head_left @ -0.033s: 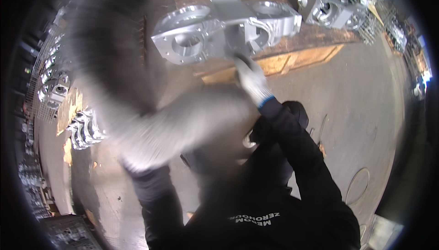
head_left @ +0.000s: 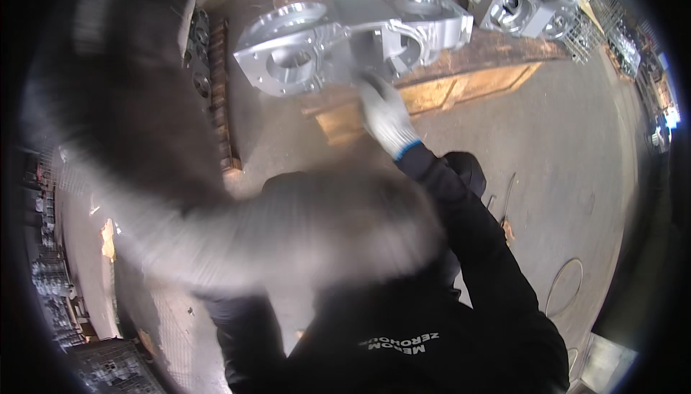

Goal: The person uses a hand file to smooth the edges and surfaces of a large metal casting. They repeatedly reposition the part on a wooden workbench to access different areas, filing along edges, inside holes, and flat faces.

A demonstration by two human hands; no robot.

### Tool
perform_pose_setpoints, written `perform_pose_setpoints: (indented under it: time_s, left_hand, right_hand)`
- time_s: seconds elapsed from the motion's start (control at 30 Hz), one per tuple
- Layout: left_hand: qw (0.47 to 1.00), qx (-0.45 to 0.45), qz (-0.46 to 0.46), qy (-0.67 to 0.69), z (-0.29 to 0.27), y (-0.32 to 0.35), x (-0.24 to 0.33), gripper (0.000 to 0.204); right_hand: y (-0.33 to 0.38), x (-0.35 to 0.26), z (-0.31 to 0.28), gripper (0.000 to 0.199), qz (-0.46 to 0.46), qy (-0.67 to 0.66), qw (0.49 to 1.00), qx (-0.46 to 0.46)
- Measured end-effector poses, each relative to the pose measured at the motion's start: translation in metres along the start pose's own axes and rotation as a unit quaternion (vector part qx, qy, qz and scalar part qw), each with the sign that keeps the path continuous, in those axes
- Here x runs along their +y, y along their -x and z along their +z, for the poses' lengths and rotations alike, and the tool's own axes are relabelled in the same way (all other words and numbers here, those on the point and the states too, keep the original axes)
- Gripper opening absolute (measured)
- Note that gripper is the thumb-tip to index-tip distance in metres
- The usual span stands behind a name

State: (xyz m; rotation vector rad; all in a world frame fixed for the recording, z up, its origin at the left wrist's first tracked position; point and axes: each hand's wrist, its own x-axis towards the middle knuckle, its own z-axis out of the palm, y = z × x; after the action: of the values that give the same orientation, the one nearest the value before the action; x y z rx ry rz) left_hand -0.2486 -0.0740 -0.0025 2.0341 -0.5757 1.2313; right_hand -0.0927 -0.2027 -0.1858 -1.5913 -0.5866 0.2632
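Observation:
A large silver metal casting (head_left: 338, 41) with several round machined bores lies on a brown wooden crate in front of me. My right hand (head_left: 385, 113), in a white knit glove with a blue cuff edge, reaches to the casting's near edge. Its dark fingertips are blurred against the metal; their grip cannot be made out. Close to the camera, my left hand (head_left: 288, 239) is a large grey-white smear in the same kind of glove. A broad dark blur rises from it at upper left and covers part of the view. Whether the left hand holds anything is hidden by motion.
The wooden crate (head_left: 468, 91) has lighter planks along its near side. More silver castings (head_left: 511, 9) stand at the far right beside wire mesh. Other metal parts (head_left: 201, 52) sit at upper left. A thin hoop (head_left: 565, 289) lies on the grey floor at right.
The left hand's blur has dropped lower and spread to the right, while the dark blur has shifted left. My right hand has moved slightly left along the casting's near edge.

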Motion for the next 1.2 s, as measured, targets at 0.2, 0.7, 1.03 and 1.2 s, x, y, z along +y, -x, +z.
perform_pose_setpoints:
  time_s: [0.2,0.7,1.03,1.2]
  left_hand:
    - [0.989,-0.112,0.092,-0.013,-0.016,-0.015,0.031,0.067]
    - [0.986,-0.146,0.076,0.035,-0.013,-0.025,-0.003,0.062]
    - [0.978,-0.169,0.114,-0.037,-0.007,-0.021,0.001,0.059]
    - [0.980,-0.148,0.129,-0.032,0.016,-0.025,0.005,0.057]
  right_hand:
    - [-0.008,0.046,0.015,0.050,-0.077,-0.173,0.980,0.056]
    - [-0.008,0.048,0.018,0.046,0.146,-0.403,0.904,-0.008]
    - [-0.004,0.018,0.008,0.035,0.164,-0.229,0.959,-0.024]
    - [-0.007,0.022,0.022,0.038,0.047,-0.217,0.974,0.042]
